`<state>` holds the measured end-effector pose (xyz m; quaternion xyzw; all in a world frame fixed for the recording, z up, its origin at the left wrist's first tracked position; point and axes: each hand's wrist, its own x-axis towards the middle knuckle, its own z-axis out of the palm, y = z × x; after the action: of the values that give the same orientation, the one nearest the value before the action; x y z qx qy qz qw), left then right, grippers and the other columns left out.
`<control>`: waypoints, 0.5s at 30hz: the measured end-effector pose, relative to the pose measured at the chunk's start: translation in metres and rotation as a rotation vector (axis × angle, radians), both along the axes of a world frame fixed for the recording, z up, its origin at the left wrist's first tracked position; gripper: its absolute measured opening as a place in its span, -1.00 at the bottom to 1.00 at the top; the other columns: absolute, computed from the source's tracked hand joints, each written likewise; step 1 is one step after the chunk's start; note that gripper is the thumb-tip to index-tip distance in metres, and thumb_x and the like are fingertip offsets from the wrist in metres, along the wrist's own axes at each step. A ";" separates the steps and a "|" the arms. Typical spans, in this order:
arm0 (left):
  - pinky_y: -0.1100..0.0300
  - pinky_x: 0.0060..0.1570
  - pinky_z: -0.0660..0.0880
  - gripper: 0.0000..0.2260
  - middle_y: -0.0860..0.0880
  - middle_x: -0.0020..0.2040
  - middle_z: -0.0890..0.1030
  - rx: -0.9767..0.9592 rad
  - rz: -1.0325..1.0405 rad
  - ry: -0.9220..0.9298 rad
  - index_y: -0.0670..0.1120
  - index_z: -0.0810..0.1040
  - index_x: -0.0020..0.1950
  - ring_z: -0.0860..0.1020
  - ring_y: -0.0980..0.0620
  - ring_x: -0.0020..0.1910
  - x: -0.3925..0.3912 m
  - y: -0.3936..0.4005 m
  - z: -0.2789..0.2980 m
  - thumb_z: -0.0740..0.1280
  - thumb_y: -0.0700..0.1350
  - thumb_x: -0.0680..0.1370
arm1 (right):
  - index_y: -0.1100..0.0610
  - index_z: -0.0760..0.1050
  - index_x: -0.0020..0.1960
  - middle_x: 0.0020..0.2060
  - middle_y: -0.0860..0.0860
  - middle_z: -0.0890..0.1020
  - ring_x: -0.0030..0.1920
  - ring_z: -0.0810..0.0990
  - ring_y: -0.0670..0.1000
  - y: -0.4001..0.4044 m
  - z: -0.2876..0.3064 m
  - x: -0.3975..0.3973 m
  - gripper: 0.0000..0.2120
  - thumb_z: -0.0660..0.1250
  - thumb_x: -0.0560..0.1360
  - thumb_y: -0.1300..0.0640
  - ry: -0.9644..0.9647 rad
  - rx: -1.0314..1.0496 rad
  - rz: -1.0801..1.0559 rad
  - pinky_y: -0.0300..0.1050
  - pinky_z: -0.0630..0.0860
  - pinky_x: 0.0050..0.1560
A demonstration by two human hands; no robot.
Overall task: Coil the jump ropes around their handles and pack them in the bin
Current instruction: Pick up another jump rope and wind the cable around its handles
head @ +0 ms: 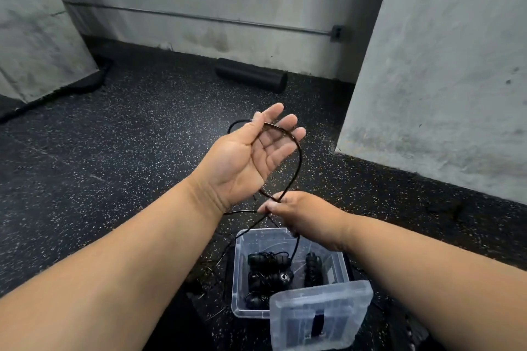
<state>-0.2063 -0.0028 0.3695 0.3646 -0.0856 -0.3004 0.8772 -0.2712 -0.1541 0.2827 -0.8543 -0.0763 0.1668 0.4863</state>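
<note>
Fingers (pixel 281 134) of left hand (pixel 251 157) spread straight, palm up, carrying a loop of jump rope (pixel 296 151).
Right hand (pixel 296 212) pinches the crossing strands below those fingers, likely to hold the loop's size; bin (pixel 242 273) beneath contains coiled ropes.

We see the left hand (pixel 251 157) palm-up under a rope (pixel 296 162) loop; right hand (pixel 296 214) pinches it above the bin (pixel 242 279).

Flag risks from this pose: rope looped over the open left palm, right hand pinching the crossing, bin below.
1. The jump rope only lies across the straight fingers of the left hand; the loop could slide off.
2. Slack below the right hand trails into the clear bin near the coiled ropes; it may snag them.
3. The lid covers the bin's near corner, narrowing the opening.
</note>
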 end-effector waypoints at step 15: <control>0.18 -0.21 0.48 -0.95 0.11 -0.12 0.64 1.487 -0.259 -0.842 0.08 0.53 0.04 0.58 0.15 -0.20 0.005 0.020 -0.080 0.37 0.02 0.65 | -0.03 0.55 -0.18 -0.44 -0.03 0.46 -0.37 0.39 -0.03 -0.018 0.071 0.019 -0.62 0.14 0.69 -0.17 -0.240 0.531 -0.373 -0.15 0.38 -0.27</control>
<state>-0.2008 0.0171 0.2893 0.9122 -0.2258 -0.2159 0.2651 -0.2521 -0.1717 0.3535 -0.7108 -0.0162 -0.0524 0.7013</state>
